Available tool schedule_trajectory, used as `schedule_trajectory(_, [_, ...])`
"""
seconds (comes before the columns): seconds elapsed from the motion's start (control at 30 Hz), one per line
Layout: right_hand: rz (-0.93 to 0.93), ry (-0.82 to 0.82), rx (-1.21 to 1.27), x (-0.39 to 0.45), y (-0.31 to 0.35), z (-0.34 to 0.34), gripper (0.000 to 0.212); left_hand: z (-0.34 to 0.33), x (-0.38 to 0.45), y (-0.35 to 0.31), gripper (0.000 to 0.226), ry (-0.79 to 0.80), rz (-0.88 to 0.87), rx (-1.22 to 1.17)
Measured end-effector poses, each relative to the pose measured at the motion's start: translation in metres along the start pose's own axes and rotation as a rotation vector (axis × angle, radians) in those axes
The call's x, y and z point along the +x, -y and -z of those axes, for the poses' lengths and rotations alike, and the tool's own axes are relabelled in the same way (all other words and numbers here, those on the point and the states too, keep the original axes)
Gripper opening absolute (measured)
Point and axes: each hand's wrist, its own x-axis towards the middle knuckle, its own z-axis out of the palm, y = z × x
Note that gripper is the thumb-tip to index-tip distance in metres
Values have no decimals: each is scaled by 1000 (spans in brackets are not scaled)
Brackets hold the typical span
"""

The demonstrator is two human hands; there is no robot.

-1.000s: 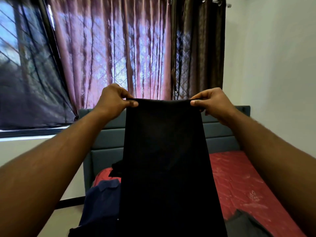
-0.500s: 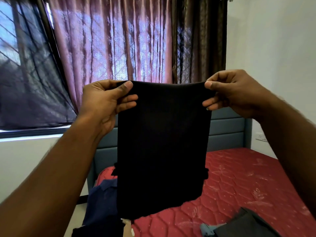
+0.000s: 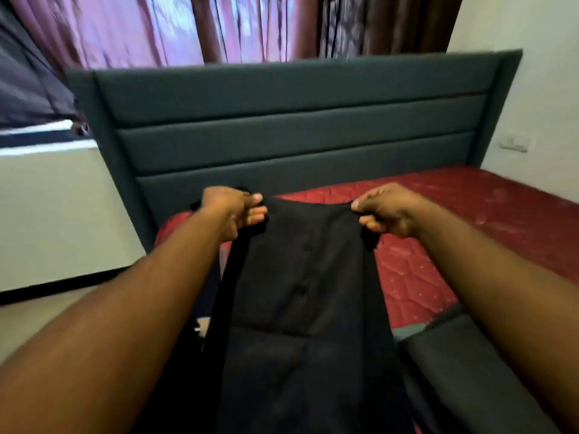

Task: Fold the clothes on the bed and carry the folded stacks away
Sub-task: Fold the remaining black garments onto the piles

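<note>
A black garment stretches from the far end of the bed toward me, low over the red quilted mattress. My left hand pinches its far left corner. At the far right corner my right hand grips the cloth with curled fingers. Its near part folds over itself and runs out of view at the bottom. A dark grey folded garment lies on the mattress under my right forearm.
A dark teal padded headboard stands behind the bed, with maroon curtains above it. White wall and a switch plate are at right. Floor and a black skirting strip show at left.
Both hands have dropped from chest height, lowering the black garment toward the mattress. The camera has tilted down, so the headboard fills the view.
</note>
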Motion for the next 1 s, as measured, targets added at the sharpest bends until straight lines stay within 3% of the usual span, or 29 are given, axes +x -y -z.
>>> schedule_trajectory(0.13, [-204,6,-59,95,-154,-54,25,-20,98,148,24,-63,261,43])
schedule_trajectory(0.37, [-182,-71,-139,182,-264,-99,29,-28,199,276,23,-142,244,128])
schedule_trajectory(0.43, [-129,-121,-245,189,-280,-103,20,-25,212,298,23,-183,202,199])
schedule_trajectory(0.53, [84,-338,-402,178,-287,-105,20,-19,208,311,12,-362,-67,453])
schedule_trajectory(0.6, [150,-350,-411,154,-283,-109,18,-11,186,315,23,-347,-177,577])
schedule_trajectory(0.73, [-65,-201,-397,99,-279,-115,20,3,139,322,45,-154,-15,726])
schedule_trajectory(0.9, [-351,-220,-172,35,-283,-122,33,20,66,318,39,-88,48,770])
schedule_trajectory(1.0, [-550,-100,110,-4,-281,-128,34,29,21,332,18,-87,28,828])
